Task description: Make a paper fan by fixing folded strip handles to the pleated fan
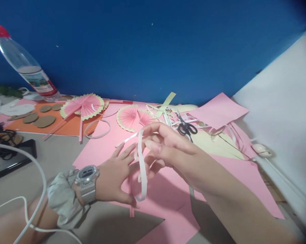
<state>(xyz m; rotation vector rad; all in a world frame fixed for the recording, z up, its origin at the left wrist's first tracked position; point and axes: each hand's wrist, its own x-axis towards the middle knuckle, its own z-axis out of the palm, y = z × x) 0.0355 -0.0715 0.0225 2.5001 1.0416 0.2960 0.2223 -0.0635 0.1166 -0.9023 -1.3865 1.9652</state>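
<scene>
My right hand (pixel 165 149) pinches a thin white paper strip (pixel 142 166), which hangs down in a curve in front of the fingers. Just left of it, my left hand (pixel 117 176) lies palm down over pink paper (pixel 165 193), fingers spread. A narrow pink strip (pixel 131 211) sticks out below the left thumb. On that wrist are a clear-cased watch (pixel 87 176) and a pale scrunchie (pixel 65 196). Behind the hands rests a pleated pink paper fan (pixel 128 118) with a pale yellow edge. Black-handled scissors (pixel 187 128) lie beyond the right hand.
Another pleated fan (pixel 85 105) and cardboard discs (pixel 44 121) lie on orange paper (pixel 74 130). A red-capped bottle (pixel 33 73) stands by the blue wall (pixel 147 47). Paper scraps (pixel 165 113) are heaped near the scissors. A white cable (pixel 42 173) crosses the left side, near a black device (pixel 28 154).
</scene>
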